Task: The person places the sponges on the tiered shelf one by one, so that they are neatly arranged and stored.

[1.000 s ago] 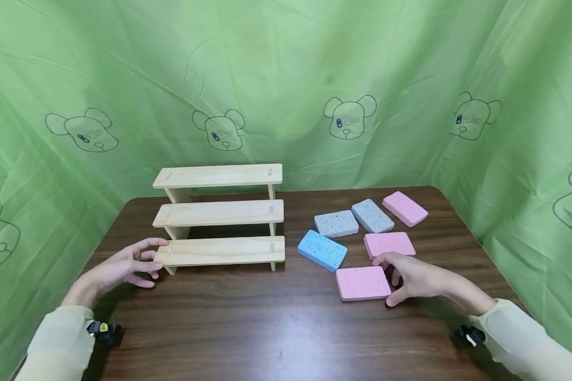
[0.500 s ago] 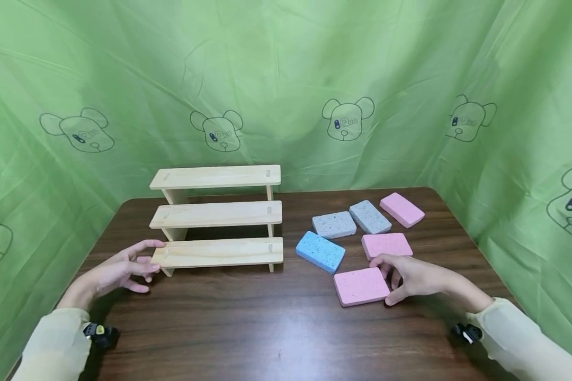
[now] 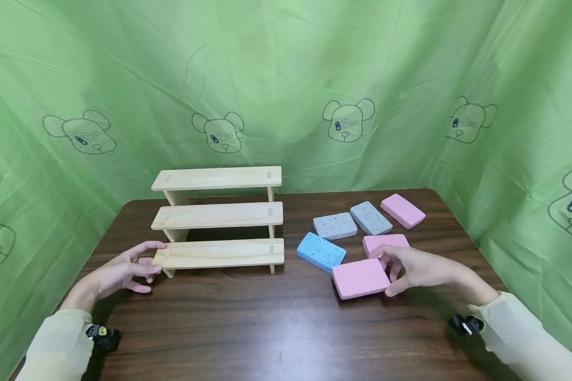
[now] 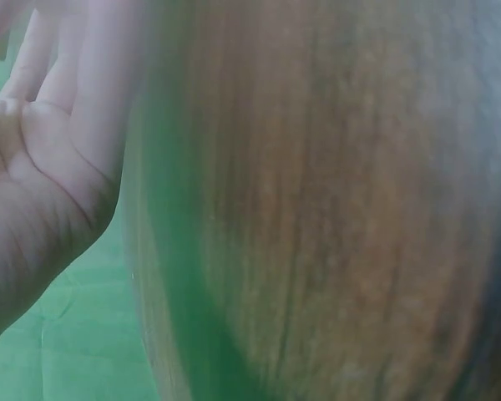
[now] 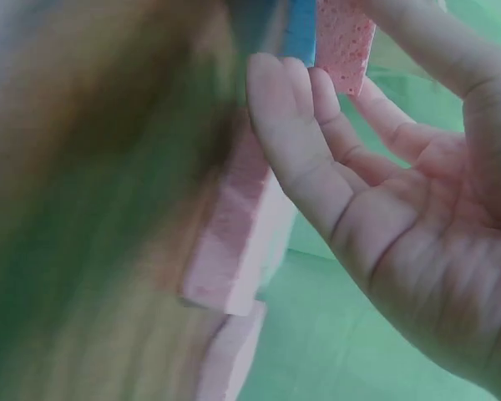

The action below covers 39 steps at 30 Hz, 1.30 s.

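Observation:
My right hand (image 3: pixel 417 269) pinches a pink sponge (image 3: pixel 360 278) by its right end, thumb on the near side and fingers on the far side. This sponge is tilted and raised off the table, a shadow under its left edge. In the right wrist view, part of the held sponge (image 5: pixel 344 46) shows past the fingers. At the left, my left hand (image 3: pixel 124 272) holds the left end of the lowest board of a three-step wooden shelf (image 3: pixel 219 254) between thumb and index finger. The left wrist view shows mostly palm (image 4: pixel 42 192), with the fingertips cut off.
Behind the held sponge lie a blue sponge (image 3: pixel 321 252), two grey-blue sponges (image 3: pixel 335 226) and two more pink sponges (image 3: pixel 402 210). The brown wooden table (image 3: pixel 248 328) is bounded at the back and sides by a green curtain (image 3: pixel 286 79).
The right hand has lifted the near pink sponge slightly off the table, tilting it and moving it a little away from me. The left hand stays at the shelf's end.

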Each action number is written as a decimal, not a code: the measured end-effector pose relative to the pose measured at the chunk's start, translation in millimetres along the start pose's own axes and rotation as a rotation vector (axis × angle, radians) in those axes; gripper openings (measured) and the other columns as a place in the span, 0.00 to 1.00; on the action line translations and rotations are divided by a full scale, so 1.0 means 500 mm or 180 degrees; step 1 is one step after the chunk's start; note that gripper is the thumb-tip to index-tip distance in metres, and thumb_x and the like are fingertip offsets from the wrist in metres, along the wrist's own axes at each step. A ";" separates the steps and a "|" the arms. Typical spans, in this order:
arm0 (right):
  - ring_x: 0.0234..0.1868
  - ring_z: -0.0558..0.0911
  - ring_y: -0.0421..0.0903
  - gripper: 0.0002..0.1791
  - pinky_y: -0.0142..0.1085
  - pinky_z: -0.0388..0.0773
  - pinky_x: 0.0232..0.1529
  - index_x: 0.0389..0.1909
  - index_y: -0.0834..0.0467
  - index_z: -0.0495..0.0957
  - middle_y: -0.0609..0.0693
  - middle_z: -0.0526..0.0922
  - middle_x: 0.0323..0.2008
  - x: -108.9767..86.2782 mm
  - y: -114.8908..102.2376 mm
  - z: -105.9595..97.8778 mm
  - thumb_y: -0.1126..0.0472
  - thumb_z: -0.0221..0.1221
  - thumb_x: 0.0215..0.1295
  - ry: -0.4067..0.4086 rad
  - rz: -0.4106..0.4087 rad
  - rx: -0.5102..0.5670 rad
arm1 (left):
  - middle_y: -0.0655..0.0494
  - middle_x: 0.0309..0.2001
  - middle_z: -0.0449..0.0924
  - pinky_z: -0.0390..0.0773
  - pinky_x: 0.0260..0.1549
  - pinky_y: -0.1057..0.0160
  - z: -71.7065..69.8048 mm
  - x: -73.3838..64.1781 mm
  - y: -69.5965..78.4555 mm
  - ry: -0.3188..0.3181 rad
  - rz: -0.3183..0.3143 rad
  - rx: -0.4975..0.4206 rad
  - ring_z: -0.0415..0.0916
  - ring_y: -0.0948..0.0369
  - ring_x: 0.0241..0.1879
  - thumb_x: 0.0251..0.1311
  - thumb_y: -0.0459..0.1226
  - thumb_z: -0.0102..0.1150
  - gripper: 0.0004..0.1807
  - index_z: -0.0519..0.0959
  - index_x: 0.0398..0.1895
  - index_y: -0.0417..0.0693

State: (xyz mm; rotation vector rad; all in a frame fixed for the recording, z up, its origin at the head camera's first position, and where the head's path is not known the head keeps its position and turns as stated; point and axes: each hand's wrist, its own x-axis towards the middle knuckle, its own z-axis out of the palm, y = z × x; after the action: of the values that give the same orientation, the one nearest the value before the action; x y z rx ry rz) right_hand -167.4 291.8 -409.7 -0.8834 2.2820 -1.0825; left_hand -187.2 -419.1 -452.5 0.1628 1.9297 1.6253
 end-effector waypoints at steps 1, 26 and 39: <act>0.35 0.83 0.48 0.38 0.39 0.82 0.36 0.64 0.61 0.67 0.58 0.76 0.45 0.004 -0.005 -0.005 0.59 0.76 0.56 0.0013 -0.0037 0.0029 | 0.50 0.43 0.77 0.85 0.40 0.42 0.000 0.001 -0.001 -0.0005 -0.0001 -0.0001 0.76 0.59 0.38 0.73 0.31 0.54 0.31 0.58 0.73 0.62; 0.39 0.83 0.53 0.38 0.40 0.82 0.40 0.66 0.56 0.69 0.56 0.79 0.46 0.217 -0.211 -0.109 0.60 0.75 0.57 0.0249 -0.0288 0.0000 | 0.44 0.49 0.77 0.84 0.38 0.41 0.004 0.005 -0.002 0.0006 -0.0078 0.0147 0.76 0.58 0.38 0.72 0.32 0.55 0.32 0.57 0.73 0.60; 0.44 0.84 0.57 0.44 0.45 0.86 0.43 0.72 0.55 0.63 0.57 0.74 0.53 0.417 -0.337 -0.089 0.56 0.75 0.57 0.0258 -0.0253 0.0303 | 0.45 0.49 0.79 0.84 0.39 0.40 -0.010 0.004 0.005 -0.0050 -0.0137 0.0141 0.75 0.59 0.38 0.73 0.32 0.54 0.31 0.56 0.73 0.62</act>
State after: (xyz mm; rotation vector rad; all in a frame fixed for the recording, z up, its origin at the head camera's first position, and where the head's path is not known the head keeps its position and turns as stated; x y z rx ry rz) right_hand -279.4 83.7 -275.9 -0.9140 2.2560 -1.2721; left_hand -192.3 -422.0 -450.3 0.1504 1.9452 1.5499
